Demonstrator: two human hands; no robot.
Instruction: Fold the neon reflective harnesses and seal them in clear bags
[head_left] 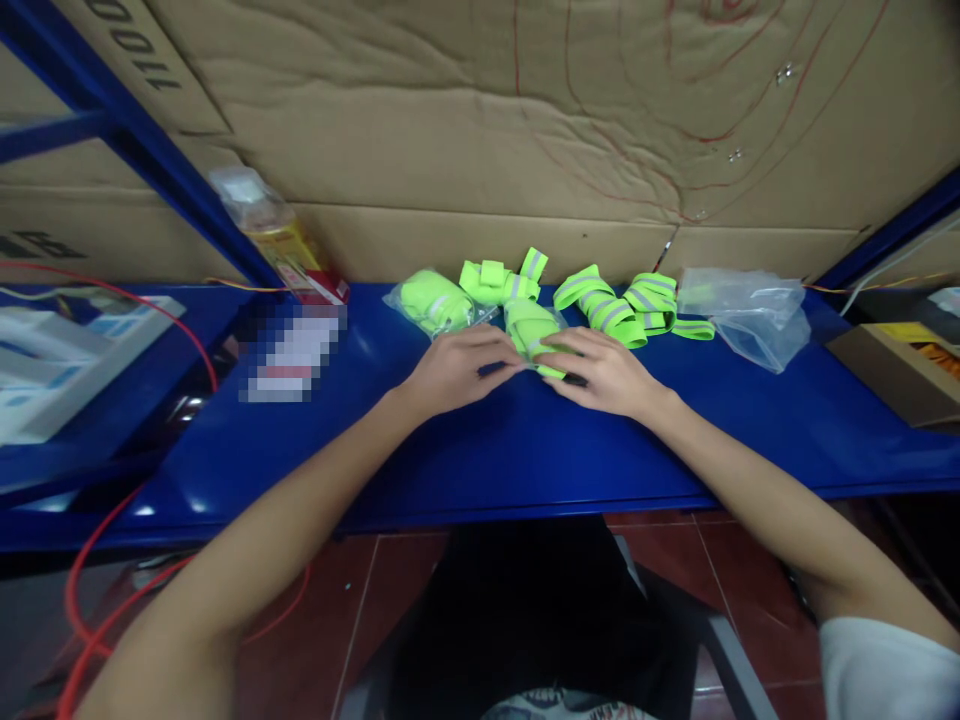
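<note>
Between my hands lies a folded neon-yellow reflective strap bundle (531, 322), which seems to be inside a clear plastic bag. My left hand (465, 368) pinches the near edge of that bag between thumb and fingers. Curled over the bundle's right side, my right hand (604, 372) holds its near end, with the fingertips partly on the yellow fabric. A second bagged neon bundle (436, 302) sits just beyond my left hand. Behind the held one is a loose strap (495, 282) with grey reflective stripes. More coiled straps (619, 308) lie beyond my right hand.
Clear plastic bags (750, 305) lie at the right on the blue tabletop (525, 460). At the far right stands an open cardboard box (892, 370). A bottle (262, 225) and a red box (319, 285) stand at the back left. Cardboard (420, 150) walls the rear.
</note>
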